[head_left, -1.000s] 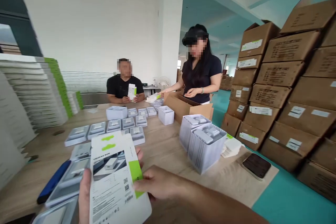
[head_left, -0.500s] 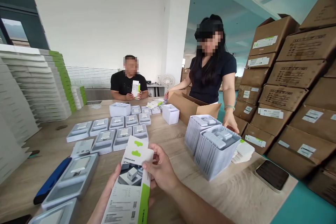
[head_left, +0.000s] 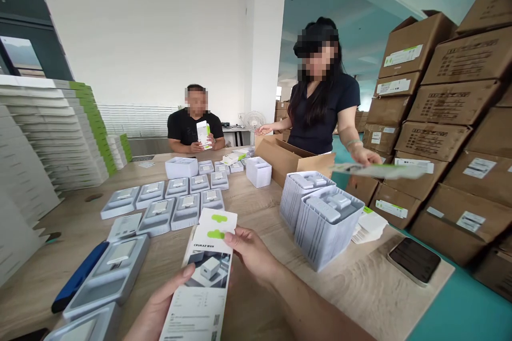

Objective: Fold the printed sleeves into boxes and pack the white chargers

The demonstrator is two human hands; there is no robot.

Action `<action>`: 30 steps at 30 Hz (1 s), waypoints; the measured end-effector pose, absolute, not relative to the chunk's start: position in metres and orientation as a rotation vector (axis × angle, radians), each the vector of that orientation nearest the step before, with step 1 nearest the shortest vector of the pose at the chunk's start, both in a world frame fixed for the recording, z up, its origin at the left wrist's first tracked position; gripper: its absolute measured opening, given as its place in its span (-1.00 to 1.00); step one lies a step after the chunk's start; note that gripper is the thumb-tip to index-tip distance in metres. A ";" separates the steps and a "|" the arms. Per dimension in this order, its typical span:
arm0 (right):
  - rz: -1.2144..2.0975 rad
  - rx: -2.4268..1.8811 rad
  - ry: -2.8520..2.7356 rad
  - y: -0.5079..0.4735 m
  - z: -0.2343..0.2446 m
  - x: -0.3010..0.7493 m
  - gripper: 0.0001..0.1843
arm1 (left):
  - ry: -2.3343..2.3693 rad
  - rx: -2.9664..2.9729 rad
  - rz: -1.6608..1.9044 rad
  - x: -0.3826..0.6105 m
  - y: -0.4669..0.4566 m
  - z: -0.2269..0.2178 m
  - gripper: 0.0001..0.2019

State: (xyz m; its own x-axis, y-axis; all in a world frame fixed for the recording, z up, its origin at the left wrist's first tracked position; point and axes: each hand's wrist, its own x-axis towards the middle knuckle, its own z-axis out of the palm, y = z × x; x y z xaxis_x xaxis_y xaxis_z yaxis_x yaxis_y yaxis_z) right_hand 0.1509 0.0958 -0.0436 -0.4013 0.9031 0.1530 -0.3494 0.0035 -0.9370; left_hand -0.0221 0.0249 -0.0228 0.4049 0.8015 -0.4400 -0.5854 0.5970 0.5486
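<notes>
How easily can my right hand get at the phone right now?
Probably fairly easily: your right hand holds a printed card, and stacked white trays stand in the way, but bare tabletop in front of them leaves a way to the phone.

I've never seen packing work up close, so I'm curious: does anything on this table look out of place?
Not much. The dark blue object stands out, lying against the grey trays as the only item that doesn't match the white-and-grey packaging. A smartphone also lies near the table's edge.
</notes>
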 end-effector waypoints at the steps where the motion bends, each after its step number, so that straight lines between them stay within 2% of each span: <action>1: 1.612 -0.617 -1.284 0.096 -0.043 0.153 -0.43 | 0.792 0.311 0.872 -0.024 0.026 -0.020 -0.65; 3: 1.654 -0.646 -1.381 0.096 -0.044 0.157 -0.39 | 0.853 0.320 0.882 -0.028 0.030 -0.016 -0.61; 6: 1.809 -0.832 -1.637 0.092 -0.048 0.157 -0.41 | 0.944 0.490 1.135 -0.038 0.038 -0.012 -0.36; 8: 1.793 -0.861 -1.724 0.087 -0.053 0.151 -0.37 | 1.011 0.571 1.293 -0.043 0.039 -0.009 -0.26; 13: 1.601 -0.833 -1.784 0.074 -0.058 0.130 -0.38 | 0.882 0.552 1.130 -0.047 0.024 -0.006 -0.27; 15: 1.379 -0.898 -1.859 0.071 -0.055 0.130 -0.50 | 0.959 0.728 1.169 -0.045 0.019 -0.003 -0.23; 16: 1.198 -0.930 -1.881 0.071 -0.053 0.131 -0.60 | 1.047 0.873 1.195 -0.045 0.018 -0.002 -0.21; 17: 0.990 -0.956 -1.881 0.071 -0.050 0.134 -0.60 | 1.147 1.036 1.205 -0.045 0.017 0.000 -0.19; 20: 0.387 -0.970 -1.815 0.071 -0.043 0.144 -0.15 | 1.359 1.475 1.104 -0.049 0.020 0.004 -0.16; 21: 0.227 -0.946 -1.811 0.071 -0.041 0.148 -0.08 | 1.372 1.571 1.045 -0.051 0.022 0.005 -0.14; 23: 0.001 -0.852 -1.859 0.070 -0.038 0.152 -0.07 | 1.350 1.693 0.939 -0.054 0.024 0.004 -0.11; 26: -0.096 -0.724 -1.984 0.069 -0.032 0.156 -0.11 | 1.315 1.786 0.831 -0.055 0.025 0.001 -0.10; 30: 0.009 -0.678 -2.108 0.069 -0.027 0.156 -0.10 | 1.366 1.746 0.757 -0.053 0.024 -0.003 -0.08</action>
